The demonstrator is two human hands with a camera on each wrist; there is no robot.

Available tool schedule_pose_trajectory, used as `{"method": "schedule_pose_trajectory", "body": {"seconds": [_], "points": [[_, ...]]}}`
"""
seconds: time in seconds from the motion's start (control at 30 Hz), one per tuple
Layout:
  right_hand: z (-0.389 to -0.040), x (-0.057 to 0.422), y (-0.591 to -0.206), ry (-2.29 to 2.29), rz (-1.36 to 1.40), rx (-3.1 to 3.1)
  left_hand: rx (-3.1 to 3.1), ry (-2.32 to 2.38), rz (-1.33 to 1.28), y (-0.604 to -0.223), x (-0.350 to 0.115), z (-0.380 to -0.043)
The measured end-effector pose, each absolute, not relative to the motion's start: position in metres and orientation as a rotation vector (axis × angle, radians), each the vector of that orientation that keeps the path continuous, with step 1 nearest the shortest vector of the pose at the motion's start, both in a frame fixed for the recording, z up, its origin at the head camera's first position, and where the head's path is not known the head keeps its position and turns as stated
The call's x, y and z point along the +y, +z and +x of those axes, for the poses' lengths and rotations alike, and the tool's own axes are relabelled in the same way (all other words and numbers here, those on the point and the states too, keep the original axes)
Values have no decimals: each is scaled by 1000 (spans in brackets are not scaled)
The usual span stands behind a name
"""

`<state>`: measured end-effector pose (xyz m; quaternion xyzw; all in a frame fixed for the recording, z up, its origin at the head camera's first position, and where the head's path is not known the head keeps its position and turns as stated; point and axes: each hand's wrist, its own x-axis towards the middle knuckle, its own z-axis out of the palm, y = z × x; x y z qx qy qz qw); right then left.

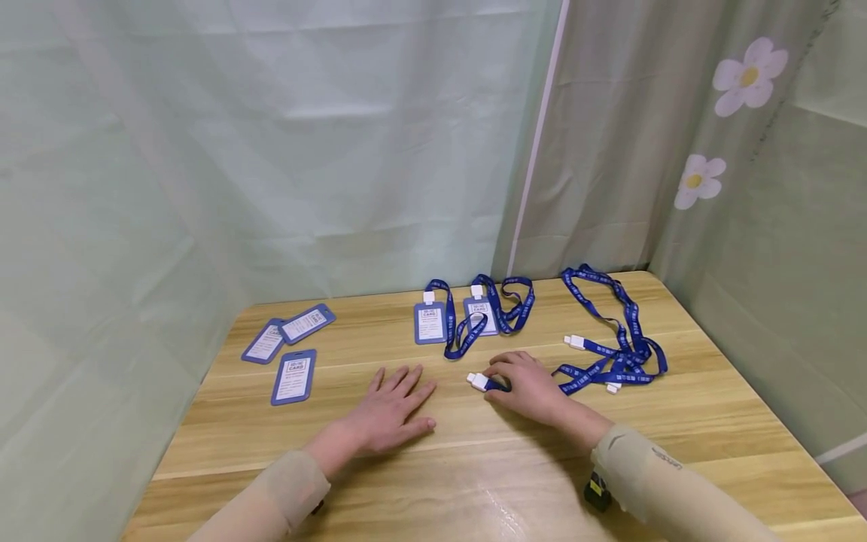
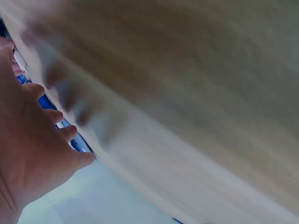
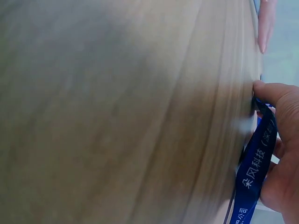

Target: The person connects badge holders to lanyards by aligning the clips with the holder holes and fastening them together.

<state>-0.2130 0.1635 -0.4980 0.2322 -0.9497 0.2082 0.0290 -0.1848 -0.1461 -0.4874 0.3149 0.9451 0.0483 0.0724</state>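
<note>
While in grip (image 1: 527, 388), lanyard end (image 1: 478, 382) mid-tabletop (image 1: 440, 489)

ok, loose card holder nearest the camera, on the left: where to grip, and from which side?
Probably pinch the card holder by both long edges near its bottom end, the left hand coming from above on the near side. It lies flat and thin, so edges look the best hold; two more holders lie beyond its top end.
</note>
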Motion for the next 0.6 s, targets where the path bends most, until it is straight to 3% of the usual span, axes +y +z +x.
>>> {"method": "schedule_pose_trajectory", "body": {"seconds": [0.3, 0.6], "points": [[-215, 160, -497, 606, 630, -2937, 2973, 229, 737, -487, -191, -204], [-216, 154, -497, 569, 622, -2918, 3027, 208, 390, -476, -258, -198]]}}
